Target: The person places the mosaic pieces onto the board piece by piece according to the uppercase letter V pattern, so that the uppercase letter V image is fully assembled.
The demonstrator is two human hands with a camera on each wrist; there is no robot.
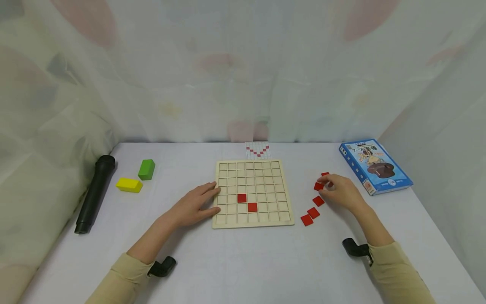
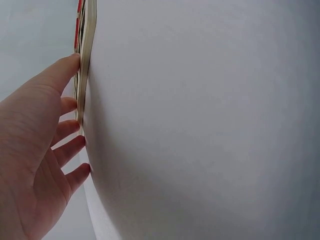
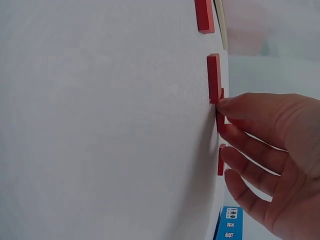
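Observation:
My left hand [image 1: 193, 204] rests at the left edge of a wooden grid board [image 1: 253, 224], its fingers spread and fairly straight. In the left wrist view the thumb and fingertips touch the board's rim [image 2: 86, 65]. Two red square tiles [image 1: 241, 198] sit in cells of the board, diagonally to each other. To the right of the board, my right hand [image 1: 339, 192] pinches a red square tile [image 1: 318, 186] on the table between thumb and index finger. Several more loose red tiles [image 1: 313, 212] lie in a slanting line near it; one is partly hidden behind the fingers.
A small card [image 1: 258, 150] with a red V pattern lies behind the board. At the back right is a blue box [image 1: 379, 166]. On the left are a green block [image 1: 146, 169], a yellow block [image 1: 129, 185] and a black cylinder [image 1: 95, 194]. Curtains surround the white table [image 1: 243, 266].

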